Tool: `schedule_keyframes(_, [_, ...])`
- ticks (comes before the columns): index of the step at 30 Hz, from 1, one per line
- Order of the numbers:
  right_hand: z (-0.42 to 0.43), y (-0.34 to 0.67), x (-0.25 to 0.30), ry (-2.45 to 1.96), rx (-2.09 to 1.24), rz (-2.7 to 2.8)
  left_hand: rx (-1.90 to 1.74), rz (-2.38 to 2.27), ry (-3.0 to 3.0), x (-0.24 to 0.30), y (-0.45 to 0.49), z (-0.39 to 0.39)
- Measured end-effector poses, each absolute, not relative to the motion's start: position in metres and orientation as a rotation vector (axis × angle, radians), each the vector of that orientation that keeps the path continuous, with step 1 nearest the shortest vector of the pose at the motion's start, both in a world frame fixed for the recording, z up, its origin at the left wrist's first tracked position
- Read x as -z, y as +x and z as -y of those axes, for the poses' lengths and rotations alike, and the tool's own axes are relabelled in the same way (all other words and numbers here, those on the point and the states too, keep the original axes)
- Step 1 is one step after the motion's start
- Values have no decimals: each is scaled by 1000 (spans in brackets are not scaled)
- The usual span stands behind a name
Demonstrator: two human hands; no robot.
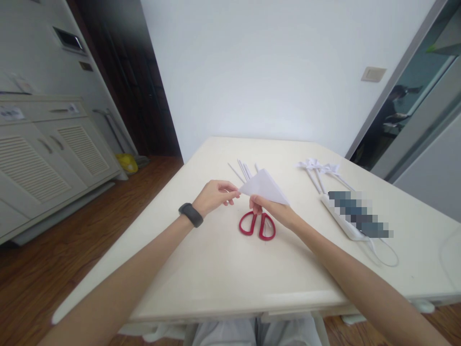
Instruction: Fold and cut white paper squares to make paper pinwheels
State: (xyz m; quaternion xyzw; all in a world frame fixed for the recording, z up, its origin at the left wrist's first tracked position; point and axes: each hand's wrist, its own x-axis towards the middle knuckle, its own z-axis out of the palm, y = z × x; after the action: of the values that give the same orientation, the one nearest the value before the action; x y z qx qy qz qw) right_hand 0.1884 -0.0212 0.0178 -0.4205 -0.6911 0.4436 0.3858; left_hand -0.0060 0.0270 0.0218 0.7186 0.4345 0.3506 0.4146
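Observation:
Both hands hold a folded white paper triangle (265,186) just above the cream table (216,269). My left hand (215,196), with a black band on its wrist, pinches the paper's left corner. My right hand (275,211) grips the paper's lower edge from beneath. Red-handled scissors (257,225) lie on the table right under the hands. Several thin white sticks (242,170) lie just behind the paper.
White paper pinwheels on sticks (319,168) lie at the back right. A white power strip (355,216) with a cord lies right of the scissors. White cabinets (39,158) stand at the left across a wooden floor. A doorway opens on the right.

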Motion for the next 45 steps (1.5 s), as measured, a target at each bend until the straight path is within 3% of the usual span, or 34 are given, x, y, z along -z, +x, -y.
schedule_keyframes(17, [12, 192, -14, -907, -1234, 1703, -823, -760, 1773, -25, 13, -3])
schedule_keyframes(34, [21, 182, -15, -914, -1354, 1781, -763, -872, 1984, -21, 15, 4])
schedule_keyframes(45, [13, 189, -6, -1188, -1185, 1746, -817, -986, 2009, -16, 16, 2])
